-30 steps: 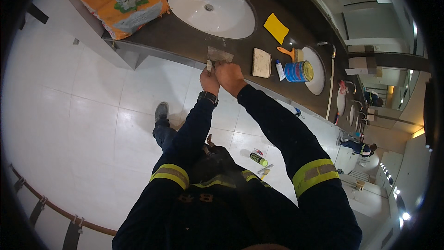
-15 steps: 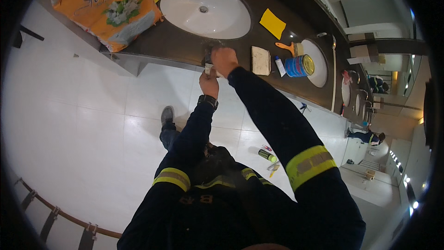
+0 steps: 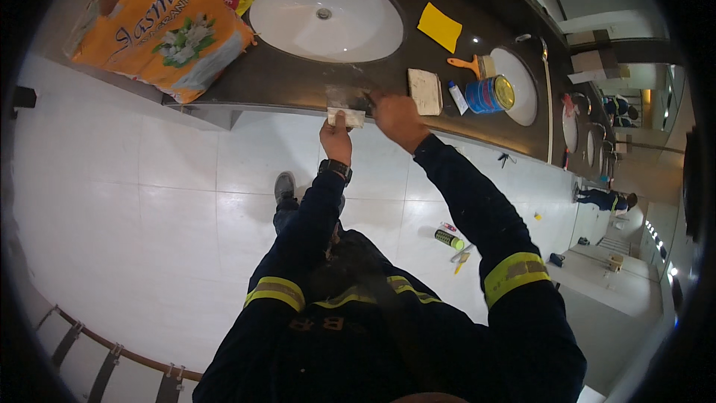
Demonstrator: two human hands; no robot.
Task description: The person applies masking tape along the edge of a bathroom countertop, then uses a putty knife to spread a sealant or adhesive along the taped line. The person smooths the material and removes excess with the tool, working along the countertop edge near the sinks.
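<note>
My left hand pinches a small off-white rectangular piece against the front edge of the dark countertop, thumb on its face. On the counter just behind that piece lies a pale dusty patch. To the right of the patch my right hand is closed, knuckles up. A small dark end shows at its fingers, too little to name. Beside this hand lies a flat cream block with dark edges.
An oval white sink is behind my hands. An orange bag stands left. Rightward are a yellow sheet, a brush, a tube, a blue can and another sink. A green-labelled canister lies on the floor.
My right hand has moved right, away from the left hand, uncovering the dusty patch and the off-white piece. My left hand stays at the counter edge. The view has shifted slightly.
</note>
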